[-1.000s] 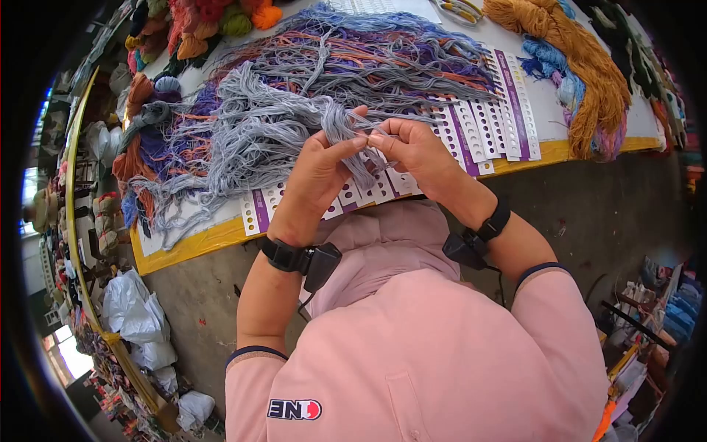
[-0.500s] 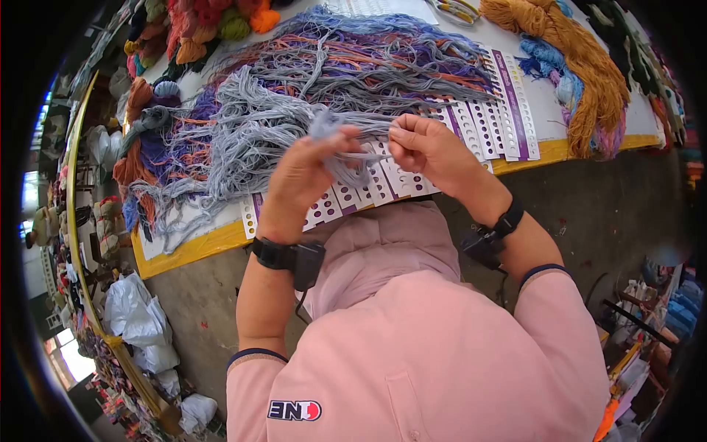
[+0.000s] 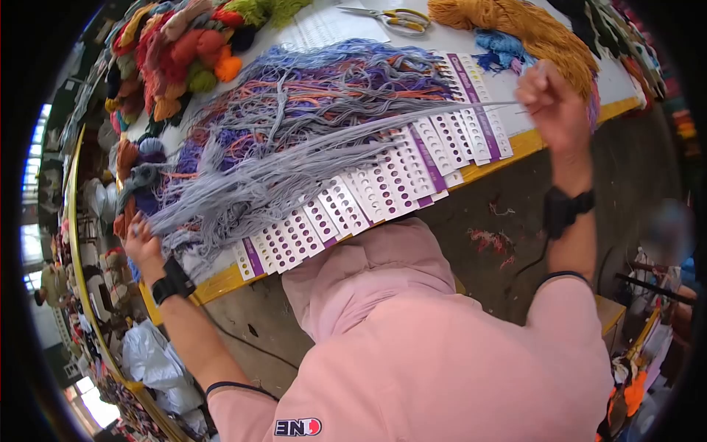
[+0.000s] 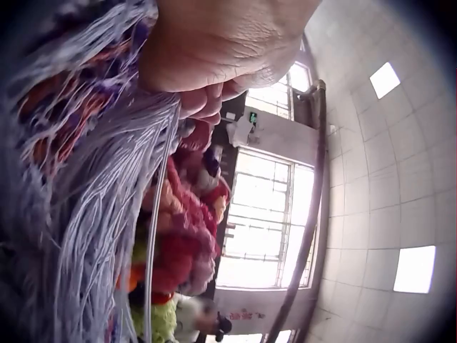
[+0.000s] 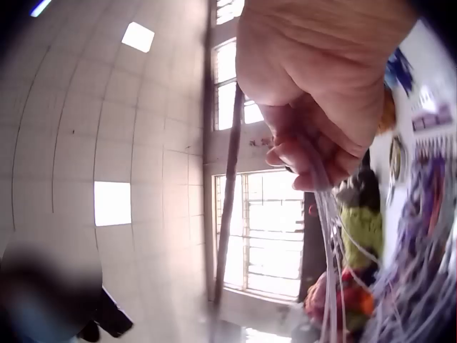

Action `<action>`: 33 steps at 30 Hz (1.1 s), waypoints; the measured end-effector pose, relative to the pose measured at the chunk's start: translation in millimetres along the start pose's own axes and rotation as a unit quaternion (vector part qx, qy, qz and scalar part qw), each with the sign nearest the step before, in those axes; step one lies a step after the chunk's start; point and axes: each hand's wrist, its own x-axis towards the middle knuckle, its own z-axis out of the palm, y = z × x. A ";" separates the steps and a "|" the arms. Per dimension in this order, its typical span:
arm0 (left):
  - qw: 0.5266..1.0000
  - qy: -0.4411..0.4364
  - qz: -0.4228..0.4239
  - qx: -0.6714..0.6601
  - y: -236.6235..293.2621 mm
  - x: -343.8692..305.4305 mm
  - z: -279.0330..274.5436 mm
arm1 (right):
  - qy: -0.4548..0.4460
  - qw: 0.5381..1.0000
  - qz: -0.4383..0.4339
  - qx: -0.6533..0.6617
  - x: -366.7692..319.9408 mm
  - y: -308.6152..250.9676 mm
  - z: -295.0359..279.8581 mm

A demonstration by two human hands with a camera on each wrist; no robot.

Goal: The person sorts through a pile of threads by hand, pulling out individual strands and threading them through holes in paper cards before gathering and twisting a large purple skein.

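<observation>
Grey-blue yarn strands (image 3: pixel 324 140) stretch in a long line across the table between both hands. My left hand (image 3: pixel 142 241) grips their left end at the table's left corner, fingers curled in the left wrist view. Raised beyond the front edge at right, my right hand (image 3: pixel 549 99) holds the other end. In the right wrist view the thin strands (image 5: pixel 330 250) hang from its curled fingers. Under the line lies a loose heap of grey-blue yarn (image 4: pixel 100 207), with purple and orange threads behind it. White-and-purple cards with punched holes (image 3: pixel 429 162) line the front edge.
Yellow-handled scissors (image 3: pixel 406 23) lie at the back beside a printed sheet (image 3: pixel 324 31). A mustard yarn hank (image 3: pixel 523 37) sits at the back right, coloured skeins (image 3: pixel 177 59) at the back left. Yellow tape (image 3: pixel 530 140) edges the table.
Both hands were close together over the grey yarn at the table's middle. They have since spread wide apart, left hand leftward, right hand rightward, drawing strands out straight between them.
</observation>
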 end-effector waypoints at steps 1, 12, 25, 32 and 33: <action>0.998 0.056 0.040 0.013 19.6 6.0 -11.1 | 0.008 0.993 -0.027 -0.117 -0.3 -33.3 -23.3; 0.253 0.127 0.426 0.859 -30.9 -21.1 154.5 | 0.036 0.984 -0.129 -0.116 35.8 -52.6 -15.1; 0.178 0.204 0.283 0.920 40.3 -50.3 61.9 | 0.339 0.886 -0.315 -0.025 -48.3 -209.9 -183.6; 0.164 0.323 0.152 0.919 170.4 -23.4 10.2 | 0.571 0.518 -0.549 -0.323 -110.5 -350.3 -160.6; 0.264 0.273 0.190 0.906 180.2 -13.2 14.7 | 0.543 0.489 -0.562 -0.388 -107.3 -351.3 -141.8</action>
